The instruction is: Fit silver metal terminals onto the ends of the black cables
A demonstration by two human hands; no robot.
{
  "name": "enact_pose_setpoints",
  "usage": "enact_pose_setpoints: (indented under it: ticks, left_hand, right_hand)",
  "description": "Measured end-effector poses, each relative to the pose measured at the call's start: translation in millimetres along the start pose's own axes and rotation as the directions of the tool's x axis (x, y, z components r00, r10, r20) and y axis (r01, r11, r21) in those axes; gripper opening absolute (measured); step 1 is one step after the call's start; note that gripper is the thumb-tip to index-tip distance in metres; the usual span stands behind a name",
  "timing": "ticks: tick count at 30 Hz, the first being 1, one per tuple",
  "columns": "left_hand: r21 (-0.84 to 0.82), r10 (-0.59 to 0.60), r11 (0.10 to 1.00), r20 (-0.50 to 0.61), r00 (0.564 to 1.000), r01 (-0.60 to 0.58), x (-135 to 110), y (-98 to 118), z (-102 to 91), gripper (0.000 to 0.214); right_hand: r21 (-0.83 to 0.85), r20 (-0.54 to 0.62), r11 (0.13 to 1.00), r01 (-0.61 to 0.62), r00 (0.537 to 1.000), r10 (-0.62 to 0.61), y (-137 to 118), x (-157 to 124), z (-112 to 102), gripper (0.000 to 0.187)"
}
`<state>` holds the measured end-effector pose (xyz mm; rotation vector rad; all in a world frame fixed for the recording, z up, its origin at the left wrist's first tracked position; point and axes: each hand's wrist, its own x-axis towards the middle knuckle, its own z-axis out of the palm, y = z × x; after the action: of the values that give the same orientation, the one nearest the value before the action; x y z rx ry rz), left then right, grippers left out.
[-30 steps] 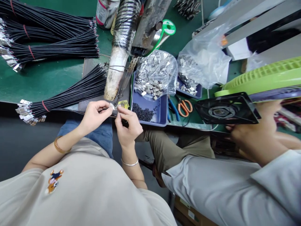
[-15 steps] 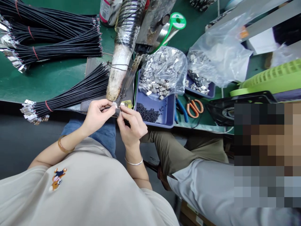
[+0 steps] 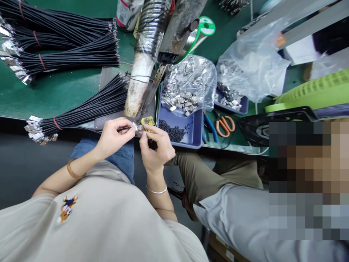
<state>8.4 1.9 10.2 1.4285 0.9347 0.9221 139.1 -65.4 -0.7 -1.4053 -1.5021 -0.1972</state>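
Note:
My left hand (image 3: pixel 117 134) pinches the end of a black cable (image 3: pixel 89 128) that trails from a banded cable bundle (image 3: pixel 89 105); a small whitish tip shows at the fingertips. Close beside it, my right hand (image 3: pixel 156 145) is closed, thumb and index finger pressed around a small silvery piece (image 3: pixel 141 127), seemingly a metal connector shell. The two sets of fingertips nearly meet at the table edge, below the stained nozzle (image 3: pixel 134 103) of a wrapped duct. A yellow pad (image 3: pixel 148 122) lies just behind my right fingers. Fine detail between the fingers is too small to tell.
A blue tray (image 3: pixel 195 136) holds small black tubes and a bag of metal shells (image 3: pixel 188 83). Beside it lie orange-handled scissors (image 3: pixel 225 125) and blue-handled pliers (image 3: pixel 209 127). More cable bundles (image 3: pixel 68 58) lie back left; a solder spool (image 3: pixel 205 26) stands behind. A co-worker sits at right.
My right hand has moved slightly right and down, away from the left fingertips, and the silvery piece shows more between them. My left hand has barely moved.

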Motion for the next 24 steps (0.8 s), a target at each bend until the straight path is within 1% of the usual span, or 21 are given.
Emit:
enact_pose_setpoints:
  ticks: [1,2,3,4,5,6,8,10,13,15,21,24]
  left_hand:
    - [0.019,0.02,1.0,0.004,1.0,-0.021,-0.8,0.5,-0.6,0.018]
    - [0.034,0.037,0.999,0.006,0.999,-0.037,-1.3,0.8,-1.2,0.018]
    - [0.041,0.049,0.998,0.004,0.999,-0.049,-1.6,1.1,-1.5,0.019]
    - [0.046,0.057,0.997,0.002,0.998,-0.057,-1.7,1.3,-1.7,0.019]
    - [0.049,0.064,0.997,0.0,0.998,-0.064,-1.5,1.3,-1.8,0.02]
    - [0.052,0.069,0.996,-0.004,0.998,-0.069,-1.1,1.2,-1.7,0.02]
    - [0.055,0.076,0.996,-0.014,0.997,-0.075,-0.2,0.6,-1.2,0.019]
    - [0.062,0.077,0.995,-0.025,0.997,-0.075,0.7,-0.3,-0.8,0.018]
    - [0.067,0.073,0.995,-0.039,0.997,-0.07,1.7,-2.1,-0.6,0.018]
    - [0.064,0.071,0.996,-0.043,0.997,-0.068,2.5,-2.8,-0.6,0.019]
    - [0.052,0.073,0.996,-0.073,0.995,-0.069,4.8,-0.7,0.4,0.018]
    - [0.047,0.063,0.997,-0.079,0.995,-0.06,4.1,0.7,0.8,0.019]
  right_hand:
    - [0.056,0.017,0.994,-0.099,0.995,0.098,-1.1,0.6,-0.5,0.012]
    - [0.117,0.053,0.971,-0.208,0.978,0.203,-2.2,1.4,-0.9,0.009]
    - [0.174,0.102,0.935,-0.309,0.95,0.295,-3.1,2.3,-1.2,0.007]
    - [0.215,0.152,0.897,-0.386,0.921,0.359,-3.8,3.4,-1.5,0.007]
    - [0.235,0.189,0.872,-0.429,0.9,0.392,-4.2,4.5,-1.8,0.007]
    - [0.235,0.204,0.868,-0.437,0.896,0.396,-4.5,5.6,-2.1,0.008]
    - [0.191,0.191,0.905,-0.381,0.918,0.347,-4.3,7.9,-2.7,0.009]
    - [0.129,0.17,0.949,-0.289,0.949,0.266,-3.8,9.8,-3.2,0.011]
    - [0.08,0.165,0.977,-0.195,0.97,0.18,-2.7,11.7,-3.0,0.012]
    - [0.08,0.165,0.982,-0.173,0.974,0.158,-1.9,12.6,-2.3,0.013]
    - [0.089,0.165,0.984,-0.157,0.976,0.14,-0.6,15.1,-1.1,0.013]
    - [0.096,0.178,0.979,-0.177,0.971,0.158,-0.9,15.5,-2.2,0.014]
